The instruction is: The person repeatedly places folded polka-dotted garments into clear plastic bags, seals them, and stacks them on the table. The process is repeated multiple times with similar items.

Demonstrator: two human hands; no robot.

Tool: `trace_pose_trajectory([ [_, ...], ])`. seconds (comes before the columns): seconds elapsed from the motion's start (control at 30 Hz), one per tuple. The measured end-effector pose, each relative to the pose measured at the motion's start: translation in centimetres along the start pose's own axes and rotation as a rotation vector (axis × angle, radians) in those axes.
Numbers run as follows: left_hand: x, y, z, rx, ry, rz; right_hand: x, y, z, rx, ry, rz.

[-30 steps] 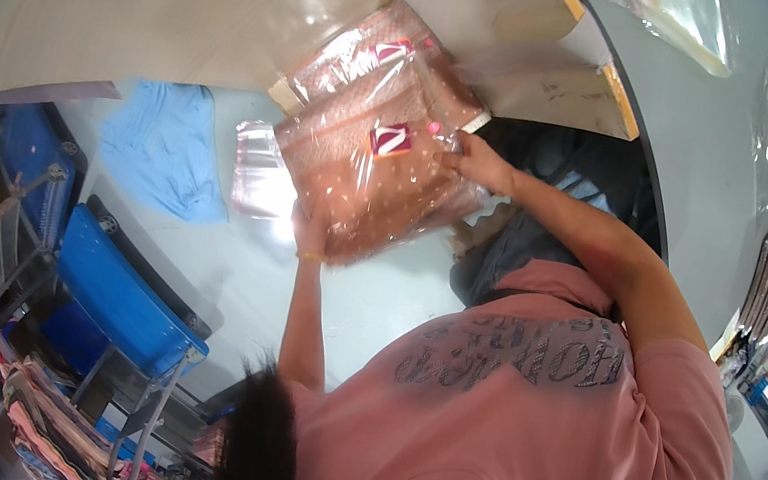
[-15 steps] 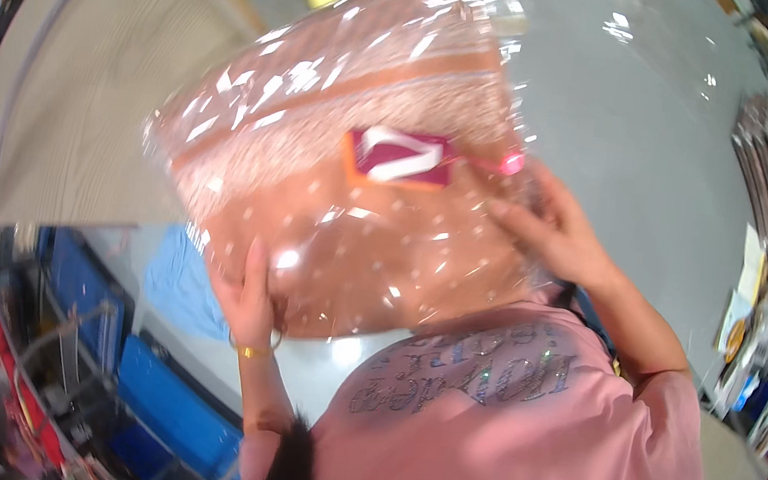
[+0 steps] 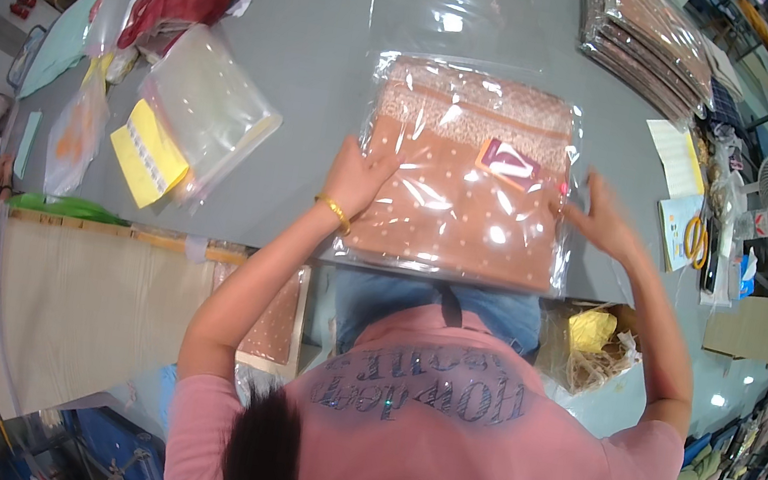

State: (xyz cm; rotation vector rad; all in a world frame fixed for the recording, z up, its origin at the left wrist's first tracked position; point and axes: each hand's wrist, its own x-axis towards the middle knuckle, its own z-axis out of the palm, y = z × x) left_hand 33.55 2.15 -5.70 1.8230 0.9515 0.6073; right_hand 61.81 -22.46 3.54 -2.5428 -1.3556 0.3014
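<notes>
A folded brown cloth with pale dots and a lacy patterned band lies flat on the grey table, inside a clear plastic bag. Through the plastic shows a dark red and orange tag with a white shape, and a small pink-red dot sits by the right edge. My left hand rests along the bag's left edge, thumb stretched over it. At the right edge is my right hand, slightly blurred, its fingers apart and fingertips at or beside the plastic. Neither hand grips the package.
A clear empty bag lies beyond the package. Several bagged brown cloths are stacked at the far right. Scissors with yellow handles lie on the right. Leftward are clear bags, a yellow paper and dark red cloth.
The bagged cloth, held up tilted in both hands before, now lies flat on the table. Both hands have loosened from it, and the view has swung round to the table.
</notes>
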Motion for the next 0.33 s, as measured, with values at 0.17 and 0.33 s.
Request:
trace_pose_trajectory([
  [0.17, -0.5, 1.5, -0.5, 0.112, -0.104, -0.207, 16.1, -4.1, -1.0, 0.052, -0.078, -0.450],
  [0.33, 0.2, 1.4, -0.4, 0.145, -0.031, -0.072, 25.7, -12.8, 3.4, -0.037, -0.821, -0.350],
])
